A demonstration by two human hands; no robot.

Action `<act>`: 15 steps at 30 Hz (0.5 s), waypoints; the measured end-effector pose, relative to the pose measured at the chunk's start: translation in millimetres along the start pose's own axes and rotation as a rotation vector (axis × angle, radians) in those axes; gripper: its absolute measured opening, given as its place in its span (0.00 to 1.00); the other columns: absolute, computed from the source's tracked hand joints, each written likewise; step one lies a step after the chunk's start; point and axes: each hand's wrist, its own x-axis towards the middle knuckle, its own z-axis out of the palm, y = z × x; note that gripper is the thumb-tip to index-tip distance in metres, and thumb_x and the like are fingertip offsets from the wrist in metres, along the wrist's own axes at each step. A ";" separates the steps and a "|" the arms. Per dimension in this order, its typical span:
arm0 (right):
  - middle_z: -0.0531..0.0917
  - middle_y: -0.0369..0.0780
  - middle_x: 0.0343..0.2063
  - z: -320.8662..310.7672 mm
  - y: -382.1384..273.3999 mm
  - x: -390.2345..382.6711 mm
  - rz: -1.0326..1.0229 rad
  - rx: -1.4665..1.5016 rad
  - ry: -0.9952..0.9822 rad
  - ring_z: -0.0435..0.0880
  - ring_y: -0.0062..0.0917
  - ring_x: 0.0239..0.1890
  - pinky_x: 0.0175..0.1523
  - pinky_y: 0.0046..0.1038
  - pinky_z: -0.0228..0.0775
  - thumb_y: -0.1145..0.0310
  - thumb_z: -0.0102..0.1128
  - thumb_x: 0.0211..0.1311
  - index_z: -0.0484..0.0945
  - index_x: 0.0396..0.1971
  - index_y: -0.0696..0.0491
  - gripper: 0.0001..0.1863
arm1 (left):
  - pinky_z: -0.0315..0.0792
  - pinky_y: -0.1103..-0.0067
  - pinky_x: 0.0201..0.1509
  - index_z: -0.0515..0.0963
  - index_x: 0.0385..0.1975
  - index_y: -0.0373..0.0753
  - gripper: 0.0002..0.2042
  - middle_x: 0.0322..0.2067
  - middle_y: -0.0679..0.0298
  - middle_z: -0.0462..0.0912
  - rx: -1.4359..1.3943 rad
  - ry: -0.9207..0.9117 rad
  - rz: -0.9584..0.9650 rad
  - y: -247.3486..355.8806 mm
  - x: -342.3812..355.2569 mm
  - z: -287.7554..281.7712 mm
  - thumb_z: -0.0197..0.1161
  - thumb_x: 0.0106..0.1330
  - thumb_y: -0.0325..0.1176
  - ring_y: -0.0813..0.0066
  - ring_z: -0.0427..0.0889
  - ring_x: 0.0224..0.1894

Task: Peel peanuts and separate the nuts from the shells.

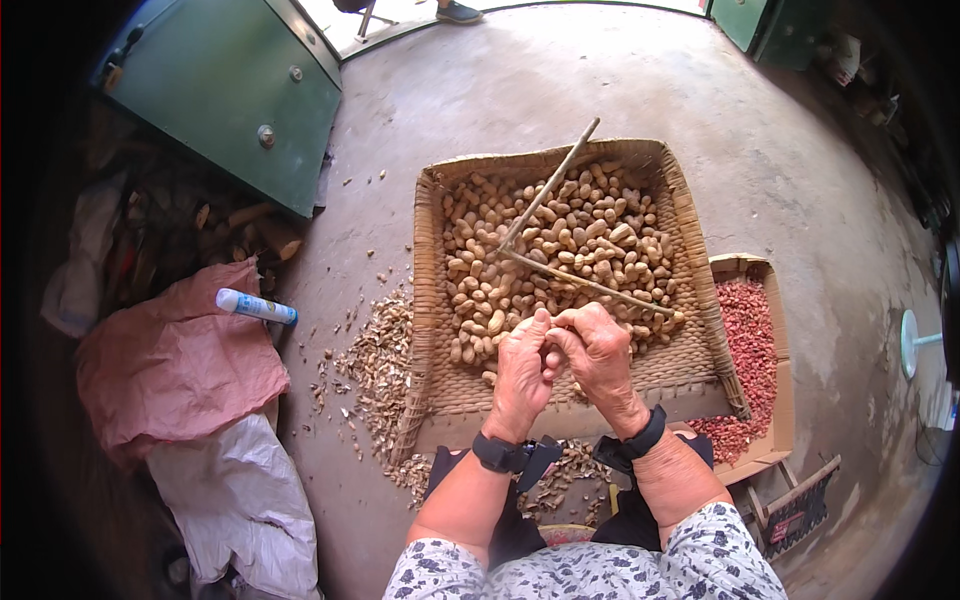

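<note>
My left hand and my right hand meet above the near part of a woven wicker tray. Both are closed, with thumbs and fingertips pinched together around what looks like a peanut, mostly covered by the fingers. Unshelled peanuts fill much of the tray, right up to my fingers. A bent thin stick lies over them, its lower arm ending just beyond my right hand. Dark bands circle both wrists.
Broken shells lie in a heap left of the tray. At right, a cardboard box holds reddish shelled kernels. A spray can rests on a pink sack, near a green cabinet. Someone's shoe shows at the doorway.
</note>
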 end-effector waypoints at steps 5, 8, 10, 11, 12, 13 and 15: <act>0.76 0.41 0.23 -4.1 2.9 0.6 -0.060 -0.049 0.002 0.78 0.28 0.23 0.29 0.26 0.69 0.78 0.63 0.50 0.78 0.29 0.58 0.05 | 0.54 0.91 0.12 0.72 0.26 0.39 0.11 0.18 0.72 0.70 -0.081 -0.028 -0.050 -0.6 2.2 4.1 0.54 0.67 0.38 0.87 0.64 0.15; 0.76 0.41 0.24 -3.3 -2.4 -0.8 -0.046 -0.023 -0.040 0.79 0.25 0.23 0.27 0.24 0.69 0.78 0.61 0.53 0.78 0.31 0.59 0.05 | 0.54 0.91 0.12 0.72 0.27 0.38 0.11 0.19 0.71 0.71 -0.088 -0.056 -0.066 -0.9 3.5 0.7 0.54 0.67 0.38 0.87 0.64 0.15; 0.77 0.37 0.22 -1.1 -1.3 -1.6 0.083 0.094 0.022 0.77 0.20 0.23 0.26 0.21 0.67 0.76 0.63 0.52 0.78 0.29 0.58 0.04 | 0.54 0.91 0.12 0.72 0.28 0.38 0.10 0.19 0.69 0.71 -0.102 -0.051 -0.048 -2.5 4.6 -2.4 0.54 0.67 0.37 0.87 0.64 0.15; 0.77 0.36 0.21 -0.6 -4.2 -0.9 0.095 0.143 0.050 0.76 0.19 0.23 0.25 0.21 0.66 0.75 0.63 0.53 0.78 0.29 0.58 0.04 | 0.54 0.91 0.12 0.72 0.28 0.37 0.10 0.20 0.68 0.72 -0.115 -0.047 -0.029 -3.2 4.9 -3.9 0.54 0.67 0.37 0.87 0.64 0.15; 0.77 0.36 0.21 -0.8 -3.3 -0.7 0.098 0.146 0.044 0.76 0.19 0.23 0.25 0.21 0.66 0.75 0.63 0.53 0.78 0.29 0.58 0.04 | 0.54 0.91 0.12 0.72 0.28 0.37 0.10 0.20 0.68 0.72 -0.117 -0.041 -0.028 -1.4 4.8 -5.1 0.54 0.67 0.37 0.87 0.64 0.15; 0.76 0.37 0.21 -2.4 -1.1 -0.8 0.069 0.109 0.005 0.75 0.19 0.22 0.25 0.21 0.65 0.76 0.63 0.53 0.78 0.29 0.58 0.04 | 0.54 0.91 0.12 0.72 0.29 0.37 0.11 0.20 0.68 0.72 -0.129 0.018 -0.016 2.5 5.5 -6.9 0.54 0.67 0.38 0.87 0.64 0.15; 0.76 0.37 0.21 -4.5 4.9 -1.8 -0.032 0.029 -0.056 0.74 0.19 0.22 0.25 0.21 0.65 0.75 0.64 0.52 0.78 0.29 0.59 0.05 | 0.54 0.91 0.12 0.71 0.30 0.36 0.11 0.21 0.67 0.72 -0.157 0.104 0.027 13.6 6.8 -9.7 0.54 0.67 0.39 0.87 0.63 0.15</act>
